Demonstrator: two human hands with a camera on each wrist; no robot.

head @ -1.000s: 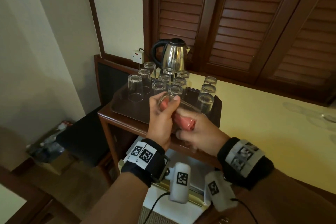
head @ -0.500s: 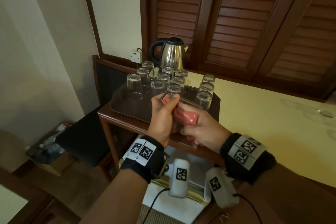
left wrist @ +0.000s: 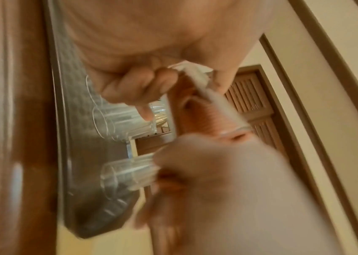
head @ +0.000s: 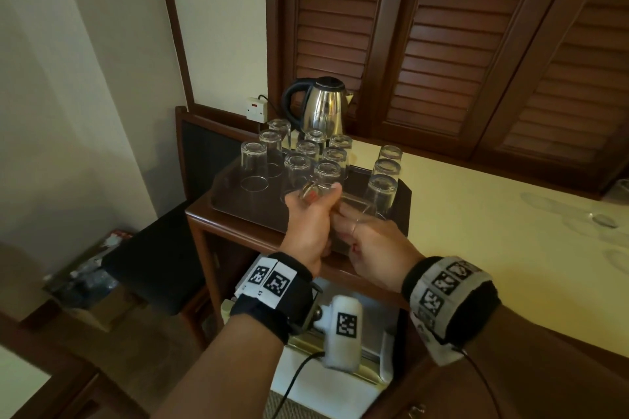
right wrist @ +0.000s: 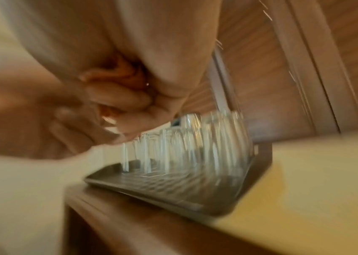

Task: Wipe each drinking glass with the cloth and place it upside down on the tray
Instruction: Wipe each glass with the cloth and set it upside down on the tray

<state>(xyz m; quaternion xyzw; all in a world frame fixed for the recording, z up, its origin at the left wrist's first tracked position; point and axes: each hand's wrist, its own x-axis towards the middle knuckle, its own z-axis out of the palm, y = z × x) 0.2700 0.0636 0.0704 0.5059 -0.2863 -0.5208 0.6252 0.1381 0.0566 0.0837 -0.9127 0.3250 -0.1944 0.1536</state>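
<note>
A clear drinking glass (head: 354, 205) lies on its side in the air just above the front edge of the dark tray (head: 231, 202). My left hand (head: 308, 214) grips its base end, thumb on top. My right hand (head: 371, 241) sits at its mouth and grips the pink cloth (left wrist: 197, 117), which is stuffed inside the glass (left wrist: 208, 110). In the head view only a spot of cloth (head: 311, 196) shows through the glass. In the blurred right wrist view the cloth (right wrist: 127, 72) is bunched in my fist. Several glasses (head: 299, 163) stand upside down on the tray.
A steel kettle (head: 323, 109) stands behind the tray, by a wall socket (head: 255, 109). The yellow counter (head: 493, 231) runs to the right, with another glass (head: 602, 221) lying at its far right. A black-seated chair (head: 149, 248) stands left of the wooden cabinet.
The cloth stuck out of the glass mouth in my right hand before; now it is pushed inside and mostly hidden. Both hands stay on the glass in about the same spot.
</note>
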